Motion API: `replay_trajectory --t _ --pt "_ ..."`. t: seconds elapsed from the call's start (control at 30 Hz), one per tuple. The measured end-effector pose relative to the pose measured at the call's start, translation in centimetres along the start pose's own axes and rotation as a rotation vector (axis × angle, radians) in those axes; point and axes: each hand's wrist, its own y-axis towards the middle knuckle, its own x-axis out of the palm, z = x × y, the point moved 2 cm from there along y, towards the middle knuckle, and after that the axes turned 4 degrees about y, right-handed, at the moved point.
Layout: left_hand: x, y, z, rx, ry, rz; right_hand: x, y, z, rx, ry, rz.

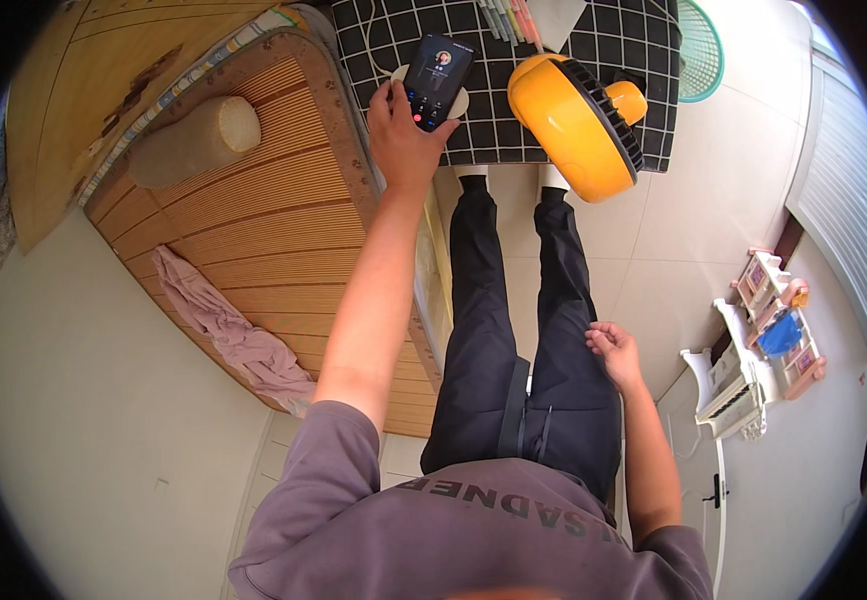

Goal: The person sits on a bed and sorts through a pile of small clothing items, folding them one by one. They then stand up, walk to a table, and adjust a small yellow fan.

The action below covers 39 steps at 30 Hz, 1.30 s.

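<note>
My left hand [408, 142] is on the lower end of a black smartphone [441, 79], with fingers along its left edge and the thumb at its lower right corner. The phone's screen is lit and shows a small round picture and several icons. Behind the phone, the edges of a pale round object [459, 103] stick out; what it is I cannot tell. All this is on a table covered with a black cloth with a white grid [493, 139]. My right hand [613, 346] hangs beside my right thigh, fingers loosely curled, with nothing seen in it.
An orange electric fan [576, 124] stands at the table's right part. Several pens [512, 21] and a white sheet [555, 22] lie at the far edge. Left is a bed with a bamboo mat [283, 225], a bolster [197, 142] and pink cloth [234, 322]. A green basket [701, 56] is beyond the table.
</note>
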Motion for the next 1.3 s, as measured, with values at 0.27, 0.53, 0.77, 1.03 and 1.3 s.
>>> replay_trajectory --t 0.27,0.53,0.77,1.03,1.3 --pt "0.1 0.1 -0.1 0.018 0.008 0.008 0.2 0.3 0.0 0.003 0.005 -0.006" --pt "0.0 0.2 -0.2 0.007 0.010 0.002 0.4 0.2 -0.4 -0.005 -0.007 -0.016" --pt "-0.1 0.1 -0.3 0.017 0.005 -0.002 0.6 0.3 -0.3 -0.006 0.000 -0.003" --pt "-0.1 -0.2 0.1 0.000 -0.023 -0.064 0.9 0.0 -0.7 -0.014 0.004 0.003" --pt "-0.3 0.0 0.1 0.081 0.033 0.005 -1.4 4.6 -4.4 -0.307 -0.230 0.139"
